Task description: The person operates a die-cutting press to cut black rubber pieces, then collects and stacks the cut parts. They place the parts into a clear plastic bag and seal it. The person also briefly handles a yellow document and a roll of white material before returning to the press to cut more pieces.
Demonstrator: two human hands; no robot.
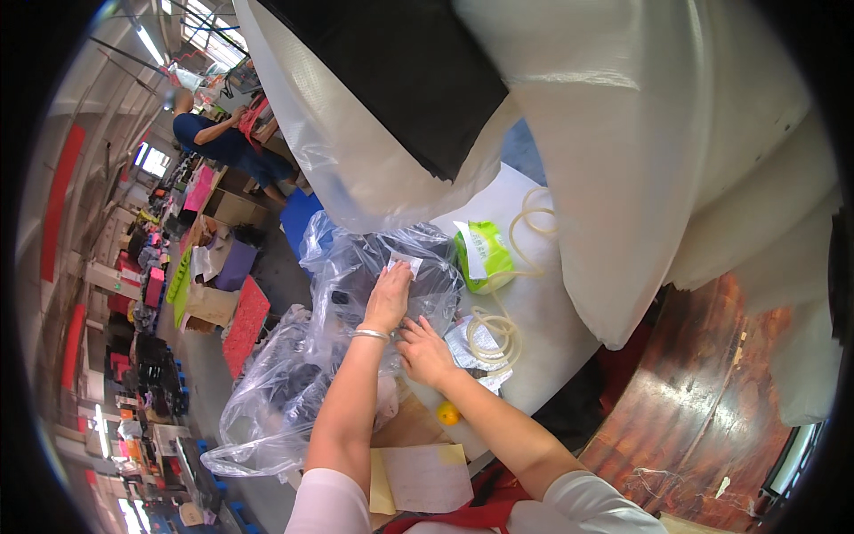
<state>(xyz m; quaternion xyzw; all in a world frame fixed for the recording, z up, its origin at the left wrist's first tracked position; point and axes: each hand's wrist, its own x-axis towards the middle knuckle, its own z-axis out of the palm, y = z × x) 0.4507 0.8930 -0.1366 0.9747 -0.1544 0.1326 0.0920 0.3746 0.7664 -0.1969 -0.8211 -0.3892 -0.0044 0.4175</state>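
A clear plastic bag (440,289) with dark contents lies spread over the white work surface before me. My left hand (389,295), a silver bangle at its wrist, rests on the bag with its fingers pressed together on a small white slip (407,263) at the fingertips. I cannot tell if the slip is paper or tissue. Lower and to the right, my right hand (426,354) touches the near side of the bag, fingers stretched and slightly apart, holding nothing. Beyond it are a bright green soft pack (483,255) and a coil of pale tubing (498,343).
A small orange fruit-like ball (447,413) sits by my right forearm, near a sheet of paper (429,478). Large white plastic sheeting (614,160) and a black piece (400,80) hang overhead. A reddish wooden table (703,392) stands right. Another person (222,138) works far left.
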